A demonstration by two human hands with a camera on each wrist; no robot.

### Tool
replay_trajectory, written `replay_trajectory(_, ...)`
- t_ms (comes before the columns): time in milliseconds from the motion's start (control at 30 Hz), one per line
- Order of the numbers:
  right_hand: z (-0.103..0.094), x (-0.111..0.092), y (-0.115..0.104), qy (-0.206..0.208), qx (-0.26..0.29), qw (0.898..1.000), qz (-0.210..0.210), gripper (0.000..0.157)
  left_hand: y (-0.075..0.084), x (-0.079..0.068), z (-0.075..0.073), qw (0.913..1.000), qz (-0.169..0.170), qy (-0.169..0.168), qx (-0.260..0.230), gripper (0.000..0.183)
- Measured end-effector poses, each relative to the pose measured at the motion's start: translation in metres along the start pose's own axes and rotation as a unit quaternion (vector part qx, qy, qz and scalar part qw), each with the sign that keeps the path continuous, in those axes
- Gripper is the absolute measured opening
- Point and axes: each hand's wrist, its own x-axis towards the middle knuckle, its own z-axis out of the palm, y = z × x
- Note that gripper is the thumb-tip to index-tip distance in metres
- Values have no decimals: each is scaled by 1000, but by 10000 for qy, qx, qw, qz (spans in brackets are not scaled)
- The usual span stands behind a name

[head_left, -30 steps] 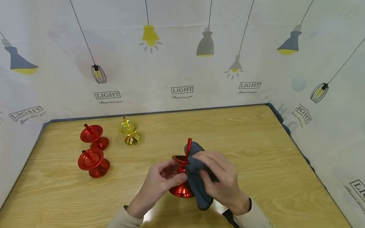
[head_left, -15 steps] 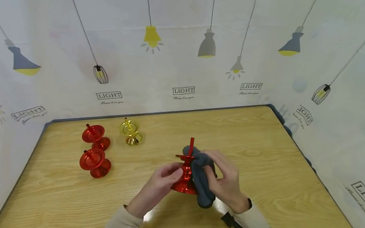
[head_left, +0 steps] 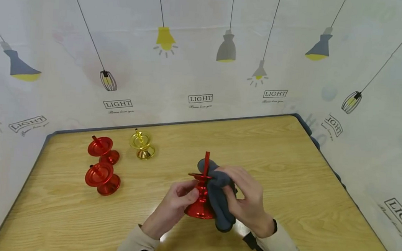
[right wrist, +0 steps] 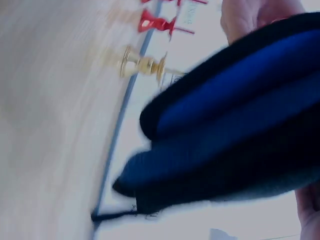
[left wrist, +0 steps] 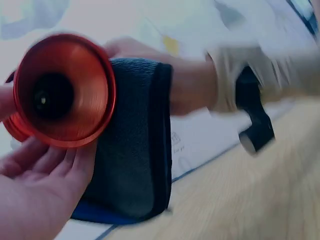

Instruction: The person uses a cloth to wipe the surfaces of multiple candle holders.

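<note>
My left hand (head_left: pixel 173 205) grips a shiny red metal candle holder (head_left: pixel 201 209) by its narrow stem, above the table. Its dish shows nearly edge-on, with a thin red rod rising from it. From the left wrist view I look straight into its hollow flared base (left wrist: pixel 92 102). In my right hand (head_left: pixel 246 197) is a folded dark blue-grey cloth (head_left: pixel 218 203), pinched between thumb and fingers and laid against the holder's right side. The cloth (right wrist: pixel 225 130) fills much of the right wrist view and hides most of that hand there.
Two more red candle holders (head_left: pixel 107 187) stand at the left of the wooden table (head_left: pixel 287 177), one behind the other. A gold one (head_left: pixel 145 152) is just right of them, farther back. Behind the table hangs a pale backdrop (head_left: pixel 176 78) printed with lamps.
The red candle holder has tipped so that its dish, first seen partly from above, shows edge-on. The cloth has shifted and bunched against it. The standing candle holders have stayed in place.
</note>
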Motion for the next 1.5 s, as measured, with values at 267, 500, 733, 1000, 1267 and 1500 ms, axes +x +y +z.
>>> replay_trajectory(267,-3,-16,5,290,1094,9881,1043,23,4,-5,-4,9824,394,-948,-1559,35)
replay_trajectory(500,-14,-11,-13,761,1455,9725,1649,29,17,-2,-1,9700,1600,1429,1147,35)
replay_trajectory(733,2,-12,-29,921,1580,9689,1667,30,8,7,22,9183,2383,1941,2495,38)
replay_trajectory(1000,6,-16,-29,811,2375,9483,1940,29,6,2,14,9324,2310,1794,2122,41)
replay_trajectory(1267,3,-18,-27,470,2549,9272,2706,26,5,-3,-6,9556,2116,860,1861,35)
replay_trajectory(1500,5,-20,-25,584,2553,9237,2797,26,5,-1,-1,9387,2305,782,2442,32)
